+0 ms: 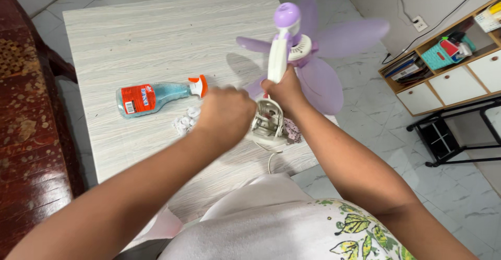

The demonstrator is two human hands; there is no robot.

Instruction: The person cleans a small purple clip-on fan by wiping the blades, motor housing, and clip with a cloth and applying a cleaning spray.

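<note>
Fan [292,46] gripped at stem by right hand [284,90], left hand [227,114] clenched at base: spinning blades could catch wadded cloth [186,120] on surface [156,35].

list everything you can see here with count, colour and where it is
fan: 1, purple blades with white stem and base, tilted over the table's right edge
spray bottle: 1, clear with blue liquid, red label, orange-white nozzle, lying on the table
crumpled cloth: 1, white, beside the bottle's nozzle
table: 1, pale wood grain, centre
shelf unit: 1, wood and white, right wall
black stand: 1, on the floor, right
left hand: 1, blurred, at the fan's base
right hand: 1, gripping the fan's stem
</note>
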